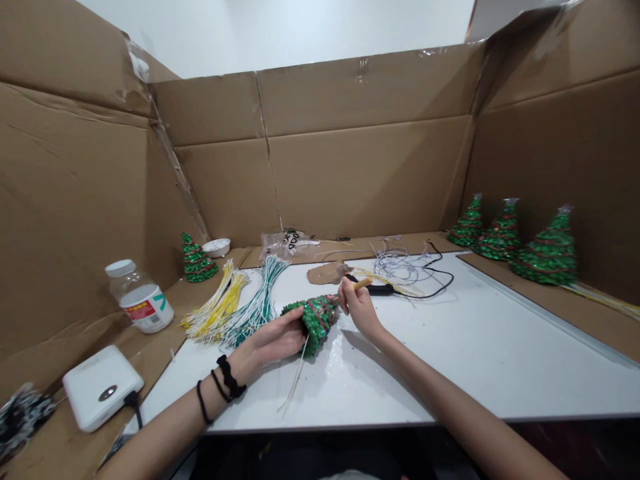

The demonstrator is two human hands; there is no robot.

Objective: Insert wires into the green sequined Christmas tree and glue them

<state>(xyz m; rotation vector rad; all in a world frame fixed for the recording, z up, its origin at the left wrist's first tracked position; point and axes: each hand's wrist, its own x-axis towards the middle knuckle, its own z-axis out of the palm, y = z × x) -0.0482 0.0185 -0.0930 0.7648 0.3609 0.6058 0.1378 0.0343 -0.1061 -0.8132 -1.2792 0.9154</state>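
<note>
A small green tinsel Christmas tree (316,321) lies tilted on its side in my left hand (283,337), its tip pointing right and its base towards my palm. Pale thin wires (299,380) trail from the base down over the white board. My right hand (356,303) is closed round a slim tool with a yellowish wooden handle (363,283); its working end meets the tree's tip, too small to make out. Just behind that hand lies a black-handled corded tool (381,289), its front end near a brown cardboard scrap (325,273).
Yellow-and-white wires (217,310) and green-and-white wires (260,297) lie bundled left of the tree. A plastic jar (145,303), a white box (103,387) and a small white bowl (217,248) stand further left. Finished-looking trees (545,250) line the right; cardboard walls (370,153) enclose the board.
</note>
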